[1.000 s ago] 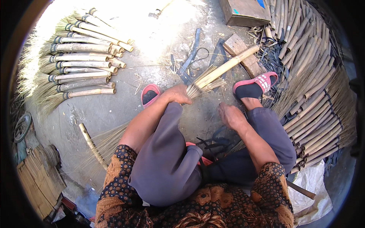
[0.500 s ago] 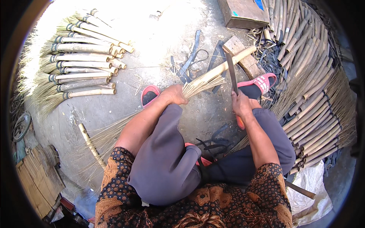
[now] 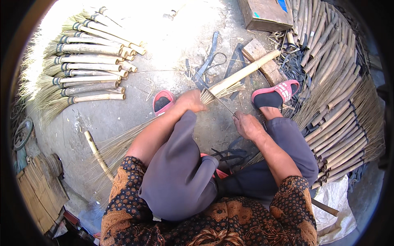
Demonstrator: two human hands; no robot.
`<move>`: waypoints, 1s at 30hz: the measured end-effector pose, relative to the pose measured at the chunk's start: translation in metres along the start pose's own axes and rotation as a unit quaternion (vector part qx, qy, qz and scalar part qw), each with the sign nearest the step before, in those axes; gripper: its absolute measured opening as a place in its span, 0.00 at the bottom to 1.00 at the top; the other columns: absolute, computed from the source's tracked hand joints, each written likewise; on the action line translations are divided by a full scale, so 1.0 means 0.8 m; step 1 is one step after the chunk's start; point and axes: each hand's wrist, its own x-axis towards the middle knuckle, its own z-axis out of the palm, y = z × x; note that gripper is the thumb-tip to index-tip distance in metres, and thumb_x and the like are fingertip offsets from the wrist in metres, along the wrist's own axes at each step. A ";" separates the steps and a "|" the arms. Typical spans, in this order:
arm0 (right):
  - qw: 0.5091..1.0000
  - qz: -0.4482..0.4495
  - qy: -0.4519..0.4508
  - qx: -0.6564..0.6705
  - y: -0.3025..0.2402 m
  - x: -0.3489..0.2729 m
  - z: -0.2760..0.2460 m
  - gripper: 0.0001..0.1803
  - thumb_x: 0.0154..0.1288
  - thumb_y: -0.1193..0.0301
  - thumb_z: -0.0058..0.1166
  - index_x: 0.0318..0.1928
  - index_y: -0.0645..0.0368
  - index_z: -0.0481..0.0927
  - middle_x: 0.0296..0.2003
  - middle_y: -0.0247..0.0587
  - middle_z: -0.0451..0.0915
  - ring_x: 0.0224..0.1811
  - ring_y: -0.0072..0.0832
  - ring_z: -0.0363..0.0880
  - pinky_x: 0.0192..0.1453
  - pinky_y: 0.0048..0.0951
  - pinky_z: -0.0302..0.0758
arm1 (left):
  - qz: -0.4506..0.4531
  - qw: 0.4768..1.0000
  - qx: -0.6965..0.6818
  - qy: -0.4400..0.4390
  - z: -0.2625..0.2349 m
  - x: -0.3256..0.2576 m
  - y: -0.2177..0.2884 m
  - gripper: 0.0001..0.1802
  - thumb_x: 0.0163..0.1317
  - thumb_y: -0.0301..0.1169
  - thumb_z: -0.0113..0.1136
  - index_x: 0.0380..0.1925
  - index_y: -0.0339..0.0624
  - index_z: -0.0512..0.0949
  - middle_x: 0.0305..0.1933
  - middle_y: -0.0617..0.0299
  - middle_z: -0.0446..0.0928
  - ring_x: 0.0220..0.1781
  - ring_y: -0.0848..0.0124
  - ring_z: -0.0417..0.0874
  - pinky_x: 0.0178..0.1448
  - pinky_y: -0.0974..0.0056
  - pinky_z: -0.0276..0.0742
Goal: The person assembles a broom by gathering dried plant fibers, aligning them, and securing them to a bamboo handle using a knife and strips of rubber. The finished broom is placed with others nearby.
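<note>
My left hand is wrapped round an unfinished broom, where a bundle of thin pale stalks surrounds a bamboo handle. The handle slants up to the right, its far end over a wooden block. Long bristles trail down-left behind my left forearm. In my closed right hand is a knife; its handle is hidden by the fingers. The dark blade slants up-left from that hand and lies across the stalks, close beside my left fingers.
Brooms with bamboo handles lie in a row at the left. A large heap of brooms fills the right side. Dark strips lie ahead, near a wooden box. A bamboo stick lies beside my left arm; a white sack is lower right.
The knife has swung down and left from upright, and its blade is now across the stalks by my left hand. My right hand has lowered and moved left. My left hand keeps its grip.
</note>
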 end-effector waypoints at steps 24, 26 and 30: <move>0.999 -0.022 -0.012 -0.028 0.040 0.003 -0.023 0.17 0.79 0.62 0.49 0.46 0.66 0.79 0.36 0.70 0.84 0.44 0.67 0.83 0.51 0.61 0.77 | 0.018 0.994 -0.098 -0.047 -0.004 0.017 -0.018 0.23 0.47 0.39 0.76 0.40 0.36 0.86 0.34 0.45 0.87 0.37 0.54 0.89 0.46 0.55 0.84; 1.000 0.000 -0.004 -0.007 0.028 -0.005 -0.021 0.17 0.79 0.62 0.48 0.45 0.67 0.78 0.36 0.71 0.84 0.45 0.67 0.83 0.51 0.61 0.77 | 0.021 0.995 -0.084 -0.042 -0.007 0.018 -0.017 0.23 0.47 0.39 0.76 0.40 0.36 0.86 0.33 0.45 0.87 0.37 0.55 0.89 0.45 0.55 0.84; 0.995 0.057 0.032 0.079 0.004 -0.011 -0.017 0.16 0.80 0.63 0.47 0.45 0.66 0.77 0.36 0.71 0.83 0.45 0.67 0.83 0.51 0.61 0.78 | 0.040 0.994 -0.085 -0.048 -0.015 0.013 -0.014 0.24 0.48 0.40 0.76 0.41 0.33 0.85 0.35 0.44 0.87 0.39 0.53 0.89 0.47 0.54 0.84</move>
